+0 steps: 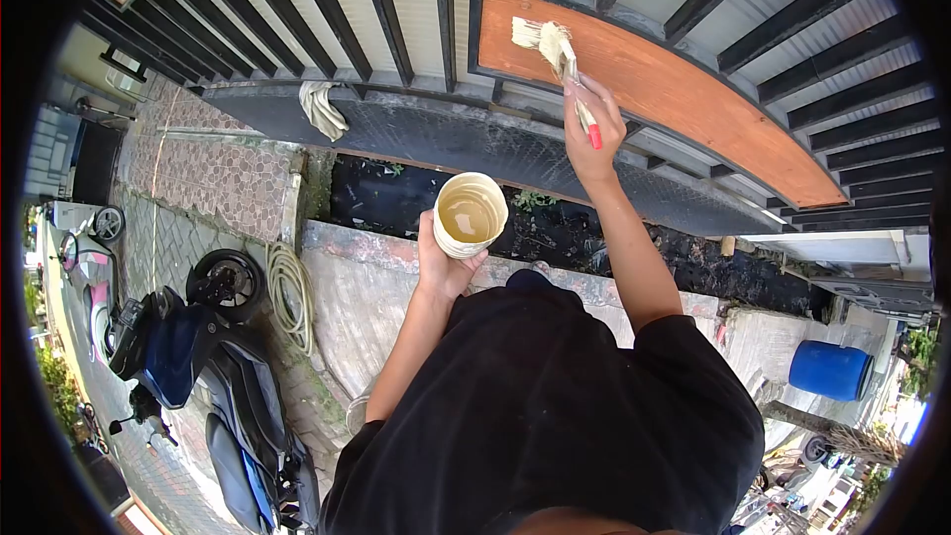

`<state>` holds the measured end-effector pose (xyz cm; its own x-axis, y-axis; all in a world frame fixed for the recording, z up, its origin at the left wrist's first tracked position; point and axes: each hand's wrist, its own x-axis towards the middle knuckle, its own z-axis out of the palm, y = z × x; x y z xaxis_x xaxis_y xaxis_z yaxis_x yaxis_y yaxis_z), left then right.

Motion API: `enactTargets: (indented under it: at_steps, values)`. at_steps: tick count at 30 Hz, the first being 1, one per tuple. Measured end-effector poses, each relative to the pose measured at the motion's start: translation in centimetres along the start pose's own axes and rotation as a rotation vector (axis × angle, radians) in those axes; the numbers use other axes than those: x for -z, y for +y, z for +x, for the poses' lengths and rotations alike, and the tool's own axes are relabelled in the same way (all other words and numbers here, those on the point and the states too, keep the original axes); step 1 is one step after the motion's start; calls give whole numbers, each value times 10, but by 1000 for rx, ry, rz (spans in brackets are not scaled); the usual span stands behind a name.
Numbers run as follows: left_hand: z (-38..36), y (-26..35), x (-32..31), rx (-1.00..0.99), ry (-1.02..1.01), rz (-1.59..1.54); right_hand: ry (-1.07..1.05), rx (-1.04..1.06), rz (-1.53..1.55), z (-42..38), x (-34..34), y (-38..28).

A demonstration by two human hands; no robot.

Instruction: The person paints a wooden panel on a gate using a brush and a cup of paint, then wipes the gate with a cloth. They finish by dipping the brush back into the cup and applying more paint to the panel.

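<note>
My right hand [594,134] grips a paintbrush [567,61] by its handle, whose end is red. The brush's pale, coated bristles touch the left end of an orange-brown wooden panel [644,89], where a small cream-coloured patch shows. The panel sits in a dark metal frame on a black barred gate. In my left hand [443,263] is a cream-coloured paint cup [473,246], held upright with a thin yellowish liquid inside. The fingers wrap round its lower part and are partly hidden by it.
A drain channel [396,200] with dark water runs between me and the gate [376,0]. A cloth [322,111] hangs on the gate's lower rail. To the left are a coiled hose [289,297] and a parked motorcycle [213,367]; a blue drum [830,370] lies at right.
</note>
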<state>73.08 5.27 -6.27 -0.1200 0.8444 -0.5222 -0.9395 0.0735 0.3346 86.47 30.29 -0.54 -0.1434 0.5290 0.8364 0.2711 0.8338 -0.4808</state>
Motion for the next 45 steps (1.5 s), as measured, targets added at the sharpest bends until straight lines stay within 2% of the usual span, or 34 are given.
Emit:
enactTargets:
  at_steps: [3,5,8,14,17,20,29,33,35,37,39,41,45]
  values:
    - [6,-1,4,-7,6,-78,65,-7,-51,-13,11,-1]
    - [7,-1,3,-16,14,-84,46,-14,-27,-14,5,-8]
    - [7,-3,2,-15,21,-88,-62,119,65,-5,-15,-22]
    - [10,-11,-5,-16,-6,-87,-48,104,109,11,-36,-5]
    - [10,-14,-7,-7,1,-72,-21,116,47,13,-10,11]
    - [9,-16,-5,13,-13,-28,-6,18,22,9,28,21]
    - [18,-24,-22,87,-3,0,142,-68,-239,-16,128,45]
    - [21,-26,-19,146,-34,48,223,-65,-415,-29,172,54]
    - [21,-25,-23,146,-31,-14,366,-68,-651,-28,192,65]
    - [22,-25,-25,157,-54,-9,416,-110,-725,-21,201,80]
    - [23,-23,-23,169,-79,-44,519,-154,-794,-17,199,99]
    - [24,-22,-23,184,-95,-47,503,-201,-795,-13,173,101]
    - [24,-11,-7,174,-133,-43,419,-124,-704,-13,88,62]
